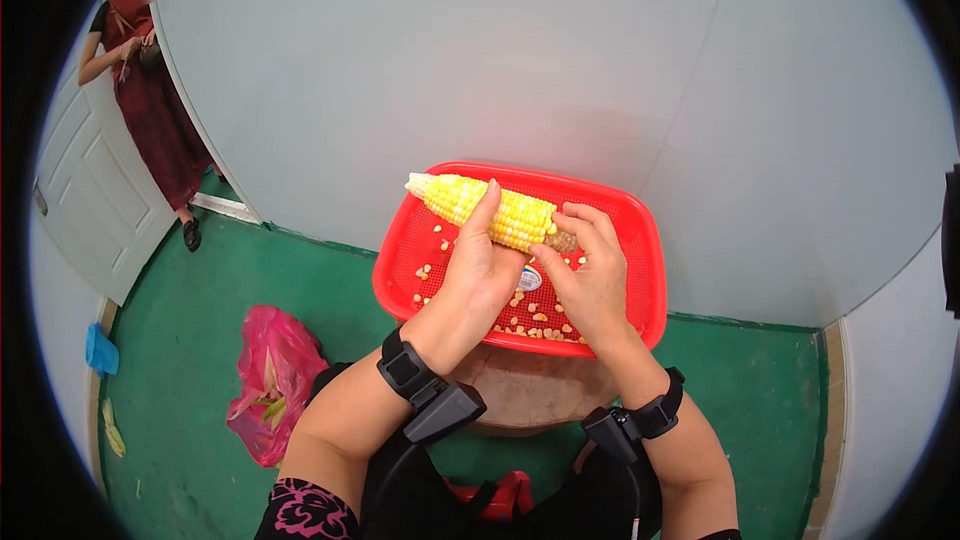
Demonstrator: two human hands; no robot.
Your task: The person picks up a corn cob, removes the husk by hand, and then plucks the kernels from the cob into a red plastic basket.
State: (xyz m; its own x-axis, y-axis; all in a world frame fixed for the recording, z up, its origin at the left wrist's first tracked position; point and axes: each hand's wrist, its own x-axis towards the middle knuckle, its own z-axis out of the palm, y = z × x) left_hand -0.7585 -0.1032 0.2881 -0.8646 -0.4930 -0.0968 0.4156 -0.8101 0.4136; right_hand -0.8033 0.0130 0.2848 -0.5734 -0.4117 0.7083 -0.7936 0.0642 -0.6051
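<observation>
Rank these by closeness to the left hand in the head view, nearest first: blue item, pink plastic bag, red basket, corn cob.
1. Corn cob, held in the left hand.
2. Red basket, just below that hand.
3. Pink plastic bag, off to the left side.
4. Blue item, much farther out to the left.

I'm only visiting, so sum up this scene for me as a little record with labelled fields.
Main item: corn cob, mostly yellow kernels, bare at the end near the right hand
Left hand: holds the cob from below, thumb over it
Right hand: fingers at the bare end
Underneath: red basket with loose kernels in it
Basket support: brown stool-like surface
Left side: pink plastic bag on the green floor
Background: another person by a white door
</observation>
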